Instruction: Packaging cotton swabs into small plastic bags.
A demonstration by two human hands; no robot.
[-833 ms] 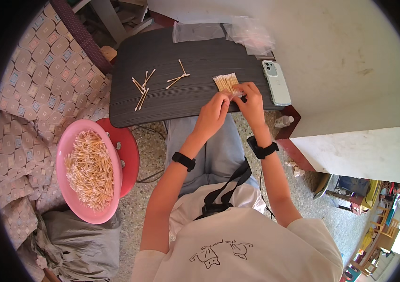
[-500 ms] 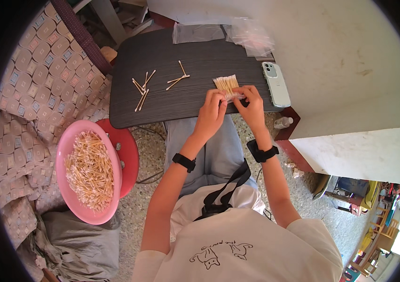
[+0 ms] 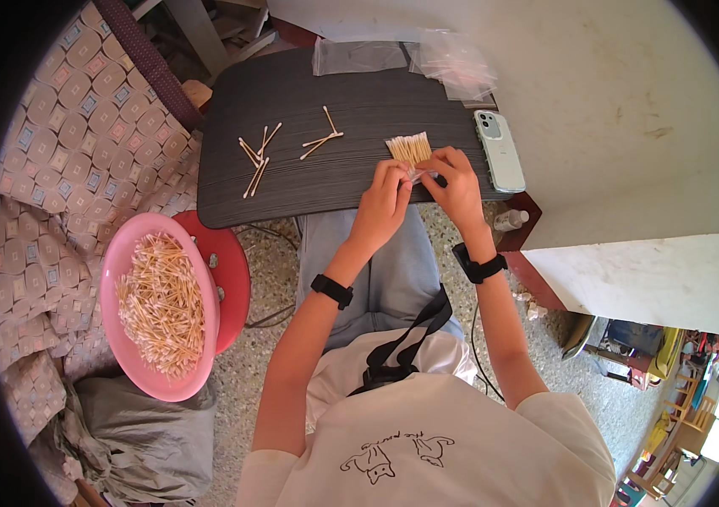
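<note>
Desk (image 3: pixel 334 89) is dark. L hand (image 3: pixel 383 201) & R hand (image 3: pixel 456 188) sit close tog. nr its front edge, R of ctr, fingertips nearly closed. Phone (image 3: pixel 505 159) lies along R edge. Swab bundle (image 3: pixel 408 148) just beyond hands, near end pinched w/ clear plastic (image 3: pixel 417 176). Loose swabs (image 3: pixel 259 162) L of ctr.

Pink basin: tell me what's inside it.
Inside the pink basin is a heap of cotton swabs with pale tips, lying in all directions. The upper layer shows; the swabs deeper down and the basin's bottom beneath them are covered, so I can't tell about those.
</note>
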